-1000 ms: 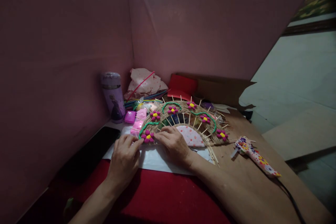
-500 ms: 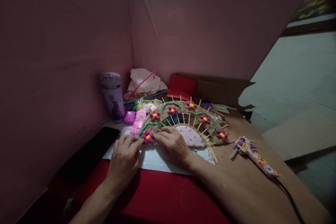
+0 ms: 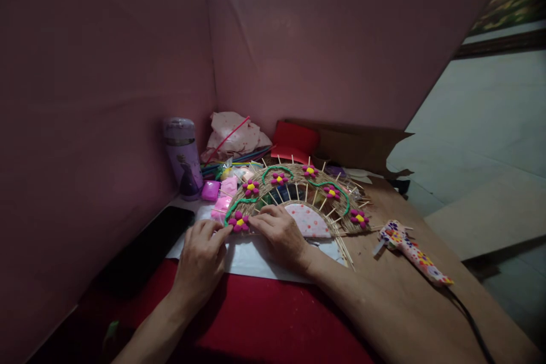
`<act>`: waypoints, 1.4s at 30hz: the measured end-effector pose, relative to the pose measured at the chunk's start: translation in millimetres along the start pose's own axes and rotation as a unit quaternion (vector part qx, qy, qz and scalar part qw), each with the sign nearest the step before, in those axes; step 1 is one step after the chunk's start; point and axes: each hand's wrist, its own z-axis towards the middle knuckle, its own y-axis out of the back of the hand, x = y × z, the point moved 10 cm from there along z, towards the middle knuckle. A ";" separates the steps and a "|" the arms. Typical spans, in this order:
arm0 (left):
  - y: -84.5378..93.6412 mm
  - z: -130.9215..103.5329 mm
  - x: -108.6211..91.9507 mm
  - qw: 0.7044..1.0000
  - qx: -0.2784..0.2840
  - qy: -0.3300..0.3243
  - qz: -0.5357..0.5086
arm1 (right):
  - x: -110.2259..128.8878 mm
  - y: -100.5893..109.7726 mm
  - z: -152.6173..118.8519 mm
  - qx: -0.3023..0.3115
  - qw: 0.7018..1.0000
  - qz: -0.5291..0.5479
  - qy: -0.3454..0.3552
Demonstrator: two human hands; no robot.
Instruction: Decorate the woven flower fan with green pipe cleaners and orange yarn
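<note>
A half-round fan (image 3: 294, 173) of twine woven over thin sticks lies in front of me, with magenta clay flowers and green clay vines on it. Its inner half-circle is dotted fabric (image 3: 307, 220). At the fan's lower left end, my left hand (image 3: 202, 253) has its fingers curled, thumb and forefinger at the left side of the corner flower (image 3: 238, 221). My right hand (image 3: 281, 236) bends over the same end, fingertips at that flower's right side. Both hands grip the fan there; the undersides of the fingers are hidden.
A glue gun (image 3: 413, 250) in floral cover, with its cord, lies on the right. A dark phone-like slab (image 3: 149, 244) is at left, near a purple tumbler (image 3: 183, 159). Pink clay packs (image 3: 222, 205), crumpled fabric (image 3: 236, 132) and red felt (image 3: 294, 139) sit behind. White cloth (image 3: 264, 261) lies beneath.
Almost nothing differs. The whole view has shifted very slightly, and both hands stay at the same corner flower of the fan.
</note>
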 end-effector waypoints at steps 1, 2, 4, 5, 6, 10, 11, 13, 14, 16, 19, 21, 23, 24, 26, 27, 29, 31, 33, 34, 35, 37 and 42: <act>-0.1 -0.2 0.1 1.000 0.001 0.001 0.000 | 0.1 0.4 0.1 -0.002 1.000 -0.001 0.000; -0.3 -0.4 0.2 1.000 0.002 0.001 0.001 | 0.1 0.6 0.2 -0.002 1.000 -0.003 0.000; -0.5 -0.8 0.6 1.000 0.003 0.003 0.002 | 0.3 0.4 0.2 -0.001 1.000 -0.004 0.001; -0.4 -0.9 0.6 1.000 0.002 0.002 0.003 | 0.4 0.3 0.2 -0.001 1.000 -0.005 0.001; -0.2 -1.0 0.6 1.000 0.001 0.001 0.002 | 0.4 0.2 0.1 0.000 1.000 -0.005 0.002; -0.1 -1.5 0.7 1.000 -0.005 -0.001 0.000 | 0.9 0.0 -0.3 0.003 1.000 -0.008 0.004; -0.3 -1.6 0.8 1.000 -0.005 -0.001 -0.001 | 1.0 0.0 -0.4 0.004 1.000 -0.008 0.003; -0.9 -1.7 0.8 1.000 -0.005 -0.002 0.000 | 0.9 0.1 -0.6 0.005 1.000 -0.009 0.003; -1.3 -1.7 0.7 1.000 -0.004 -0.002 0.001 | 0.8 0.1 -0.8 0.005 1.000 -0.010 0.002; -1.7 -1.7 0.8 1.000 -0.004 -0.002 0.003 | 0.3 -0.3 -0.9 0.007 1.000 -0.010 0.000; -1.3 -1.5 0.6 1.000 -0.006 -0.003 0.003 | -0.5 -1.4 -1.0 0.012 1.000 -0.008 -0.003; -1.1 -1.2 0.5 1.000 -0.007 -0.005 0.002 | -0.6 -2.2 -1.2 0.014 1.000 -0.008 -0.002; -1.3 -0.9 0.6 1.000 -0.006 -0.005 0.001 | -0.8 -2.8 -1.4 0.015 1.000 -0.009 -0.002; -1.4 -0.9 0.7 1.000 -0.006 -0.005 0.000 | -0.9 -3.0 -1.6 0.015 1.000 -0.009 -0.002; -1.6 -0.9 0.7 1.000 -0.007 -0.007 -0.002 | -0.8 -2.9 -1.8 0.014 1.000 -0.009 -0.001; -1.4 -1.1 0.7 1.000 -0.008 -0.007 -0.005 | -0.3 -2.4 -1.8 0.012 1.000 -0.008 0.001; 0.2 -1.5 0.8 1.000 -0.015 -0.006 -0.014 | 0.9 -0.5 -1.5 0.006 1.000 -0.001 0.004; 3.2 -2.0 1.7 0.999 -0.025 -0.002 -0.026 | 0.4 3.1 -1.0 -0.005 1.000 0.008 -0.002; 6.5 -2.4 2.8 0.999 -0.034 0.004 -0.035 | -1.5 6.7 -0.5 -0.017 1.000 0.014 -0.016; 8.1 -2.5 3.4 0.999 -0.038 0.007 -0.038 | -2.2 7.8 -0.4 -0.020 0.999 0.016 -0.022; 9.5 -2.6 3.9 0.998 -0.041 0.009 -0.040 | -2.6 8.5 -0.3 -0.022 0.999 0.018 -0.025; 11.9 -2.7 4.9 0.998 -0.046 0.013 -0.045 | -2.1 7.8 -0.2 -0.019 0.999 0.018 -0.025; 13.2 -2.9 7.1 0.997 -0.048 0.022 -0.047 | 1.7 2.2 0.7 0.009 1.000 0.003 -0.015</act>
